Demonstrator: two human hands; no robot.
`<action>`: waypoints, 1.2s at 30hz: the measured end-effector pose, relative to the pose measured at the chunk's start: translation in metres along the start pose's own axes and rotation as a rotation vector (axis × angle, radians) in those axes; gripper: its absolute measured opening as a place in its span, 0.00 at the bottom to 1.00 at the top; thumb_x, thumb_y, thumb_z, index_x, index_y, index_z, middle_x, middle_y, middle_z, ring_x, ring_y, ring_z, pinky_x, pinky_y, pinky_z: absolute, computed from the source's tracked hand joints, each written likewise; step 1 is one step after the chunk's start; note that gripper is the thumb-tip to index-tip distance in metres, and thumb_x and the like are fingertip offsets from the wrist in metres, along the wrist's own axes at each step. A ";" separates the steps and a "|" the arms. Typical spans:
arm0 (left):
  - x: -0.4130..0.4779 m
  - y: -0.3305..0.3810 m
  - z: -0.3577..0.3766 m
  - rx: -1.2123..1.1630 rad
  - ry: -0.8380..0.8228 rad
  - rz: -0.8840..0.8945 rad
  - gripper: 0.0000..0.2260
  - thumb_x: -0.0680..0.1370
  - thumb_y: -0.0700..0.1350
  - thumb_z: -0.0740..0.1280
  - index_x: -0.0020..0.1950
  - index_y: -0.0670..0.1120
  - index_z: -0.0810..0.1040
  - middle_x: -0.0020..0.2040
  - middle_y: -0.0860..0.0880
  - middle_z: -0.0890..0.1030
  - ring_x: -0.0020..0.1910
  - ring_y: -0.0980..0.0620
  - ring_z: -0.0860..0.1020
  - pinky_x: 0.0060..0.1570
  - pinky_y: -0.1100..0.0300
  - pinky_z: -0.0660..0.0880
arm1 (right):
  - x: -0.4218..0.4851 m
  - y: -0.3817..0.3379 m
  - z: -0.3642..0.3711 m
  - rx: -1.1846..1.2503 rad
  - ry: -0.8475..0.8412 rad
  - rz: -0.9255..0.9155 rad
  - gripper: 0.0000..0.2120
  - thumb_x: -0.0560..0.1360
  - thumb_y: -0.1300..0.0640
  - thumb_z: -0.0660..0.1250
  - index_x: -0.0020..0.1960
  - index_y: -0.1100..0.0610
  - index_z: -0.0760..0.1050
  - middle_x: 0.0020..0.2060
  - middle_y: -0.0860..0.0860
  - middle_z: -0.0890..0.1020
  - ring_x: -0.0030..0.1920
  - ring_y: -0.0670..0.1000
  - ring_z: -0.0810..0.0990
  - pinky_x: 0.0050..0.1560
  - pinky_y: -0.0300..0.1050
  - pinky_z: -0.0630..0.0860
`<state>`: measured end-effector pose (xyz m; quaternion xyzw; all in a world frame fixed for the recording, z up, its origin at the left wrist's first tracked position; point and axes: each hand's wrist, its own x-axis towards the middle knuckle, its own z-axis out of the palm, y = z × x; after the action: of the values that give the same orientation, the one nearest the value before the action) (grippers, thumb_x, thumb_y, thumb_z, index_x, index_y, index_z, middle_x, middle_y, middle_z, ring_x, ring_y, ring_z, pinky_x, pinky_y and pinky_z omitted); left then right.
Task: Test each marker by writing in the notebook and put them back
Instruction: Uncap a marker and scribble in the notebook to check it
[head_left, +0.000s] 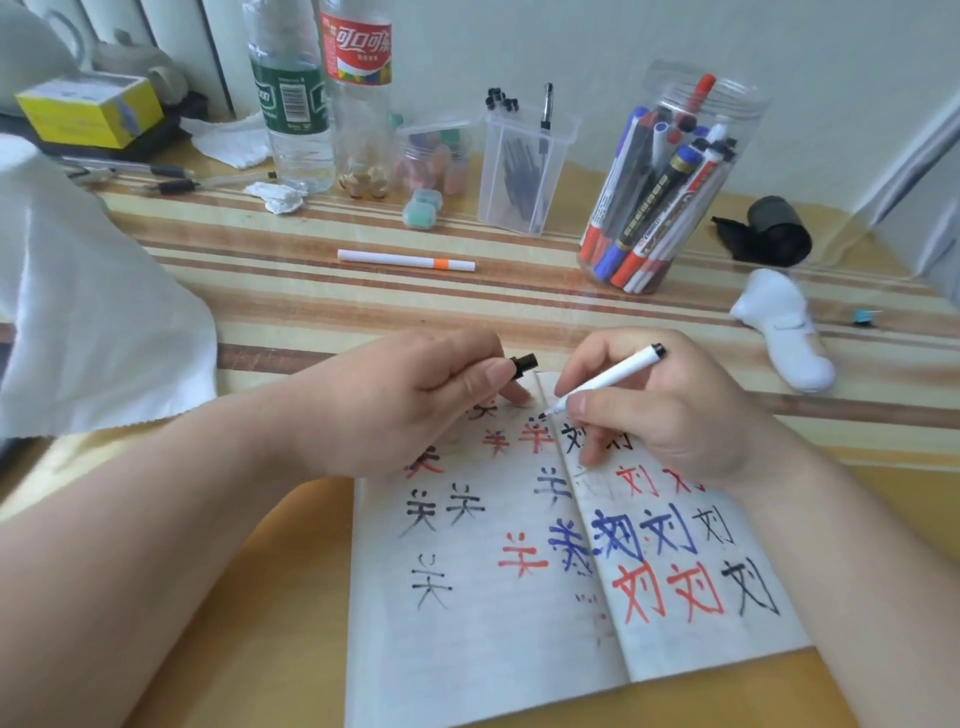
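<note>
Behind the notebook (493, 623) we see a marker jar (670, 182) and a loose white pen (405, 260) on the table (260, 291). The right hand (670, 410) grips a white marker (613, 379), tip down-left on the page. The left hand (405, 400) pinches a black cap (523, 362).

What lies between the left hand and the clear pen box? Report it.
A white marker with an orange band, flat on the striped table, between left hand and pen box, in the head view.

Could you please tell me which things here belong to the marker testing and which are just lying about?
In use: white marker, black cap, notebook, jar of markers.
Lying about: water bottle, cola bottle, yellow box.
</note>
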<state>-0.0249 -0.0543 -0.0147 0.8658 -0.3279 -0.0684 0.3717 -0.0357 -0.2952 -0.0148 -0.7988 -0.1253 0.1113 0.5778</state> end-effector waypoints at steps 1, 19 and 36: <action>0.000 0.000 -0.001 -0.010 -0.010 -0.010 0.13 0.83 0.58 0.53 0.49 0.59 0.76 0.43 0.69 0.79 0.45 0.66 0.77 0.45 0.72 0.68 | 0.001 0.000 0.001 -0.034 0.010 -0.008 0.02 0.69 0.62 0.70 0.41 0.60 0.80 0.31 0.58 0.79 0.28 0.61 0.81 0.29 0.51 0.76; 0.001 -0.004 0.001 0.034 -0.004 0.029 0.16 0.82 0.58 0.53 0.46 0.52 0.74 0.38 0.60 0.76 0.39 0.59 0.75 0.39 0.68 0.67 | 0.006 -0.005 0.012 -0.228 -0.027 -0.039 0.04 0.74 0.66 0.74 0.41 0.61 0.83 0.31 0.64 0.79 0.23 0.51 0.74 0.24 0.43 0.70; 0.001 -0.009 0.004 0.055 0.015 0.028 0.15 0.83 0.62 0.51 0.43 0.59 0.70 0.41 0.55 0.79 0.43 0.57 0.77 0.45 0.56 0.74 | 0.009 -0.006 0.011 -0.240 0.071 0.028 0.06 0.73 0.70 0.68 0.38 0.63 0.79 0.26 0.56 0.76 0.21 0.46 0.69 0.24 0.36 0.63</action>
<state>-0.0213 -0.0530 -0.0238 0.8716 -0.3390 -0.0476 0.3510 -0.0312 -0.2809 -0.0125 -0.8673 -0.1058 0.0754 0.4806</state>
